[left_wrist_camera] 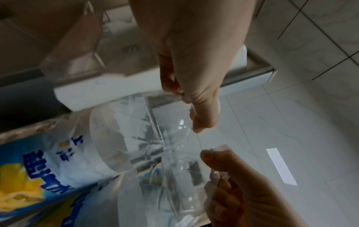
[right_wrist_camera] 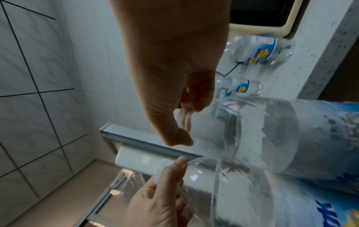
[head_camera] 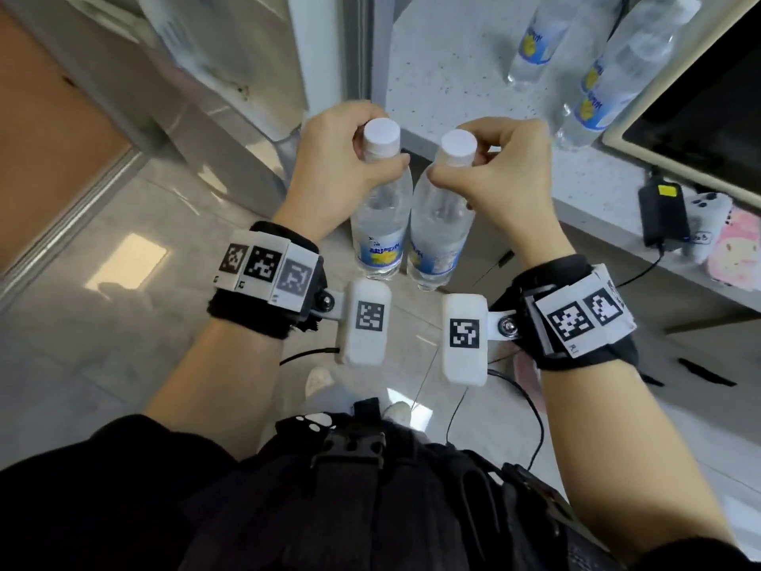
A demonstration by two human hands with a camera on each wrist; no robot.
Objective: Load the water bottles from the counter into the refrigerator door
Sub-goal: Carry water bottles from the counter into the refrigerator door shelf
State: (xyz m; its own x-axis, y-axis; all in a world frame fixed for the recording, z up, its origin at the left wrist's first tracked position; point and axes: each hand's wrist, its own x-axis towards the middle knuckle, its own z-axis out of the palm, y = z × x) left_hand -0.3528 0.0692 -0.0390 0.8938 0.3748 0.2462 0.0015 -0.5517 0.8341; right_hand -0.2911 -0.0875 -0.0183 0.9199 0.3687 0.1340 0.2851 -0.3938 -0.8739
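Observation:
Two clear water bottles with white caps and blue-and-yellow labels hang side by side over the floor. My left hand grips the neck of the left bottle. My right hand pinches the neck of the right bottle. The left wrist view shows my left hand's thumb against its bottle. In the right wrist view the right hand's bottle lies over the other one. Three more bottles stand on the white speckled counter. The open refrigerator door is at the upper left.
A cream-framed microwave stands at the counter's right. A black charger with a cable and a pink item lie near the counter's front edge. Pale tiled floor spreads below, and a clear door bin shows above a white ledge.

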